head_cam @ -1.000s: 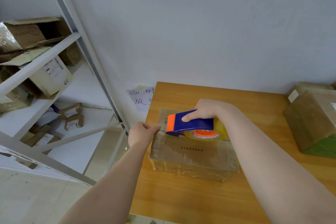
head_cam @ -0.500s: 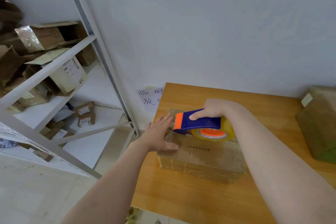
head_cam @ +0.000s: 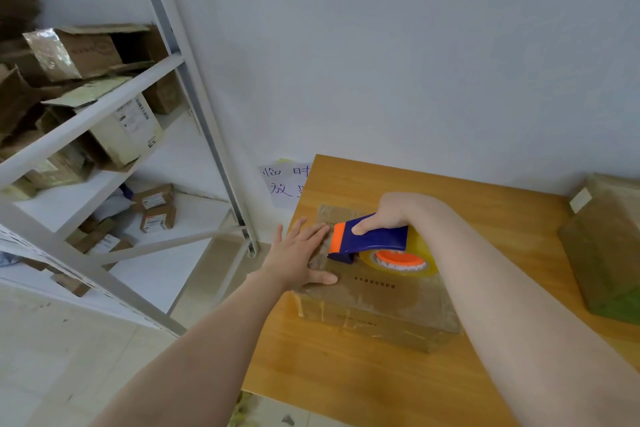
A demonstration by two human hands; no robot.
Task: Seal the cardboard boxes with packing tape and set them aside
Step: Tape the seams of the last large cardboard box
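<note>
Two hands work on one cardboard box (head_cam: 381, 302), which sits flaps down near the left edge of the desk (head_cam: 346, 392).

The left hand (head_cam: 298, 260) lies flat on the left end of the box top. Its fingers are straight and spread with the thumb out, so it is pressing, not gripping. It is likely there to pin the box against the drag of the tape and to smooth the tape end down.

The right hand (head_cam: 391, 213) is curled round the handle of the blue-and-orange tape dispenser (head_cam: 370, 239), thumb along the side, a firm grip for steering. The dispenser rests on the box top. Its orange blade end points left, just beside the left fingertips, and the yellowish tape roll (head_cam: 398, 262) trails to the right.

So the blade is at the left end of the seam, but I cannot tell if a strip is starting or being cut. The box top looks glossy, so it is probably taped in part. Sealing is under way and the box is not yet set aside.

A second box (head_cam: 609, 253), shiny with tape, stands at the desk's right edge, well apart. It is probably parked there out of the work area.

A shelving rack (head_cam: 104, 107) to the left holds more cartons. A paper note (head_cam: 284, 184) hangs on the wall by the desk corner.
</note>
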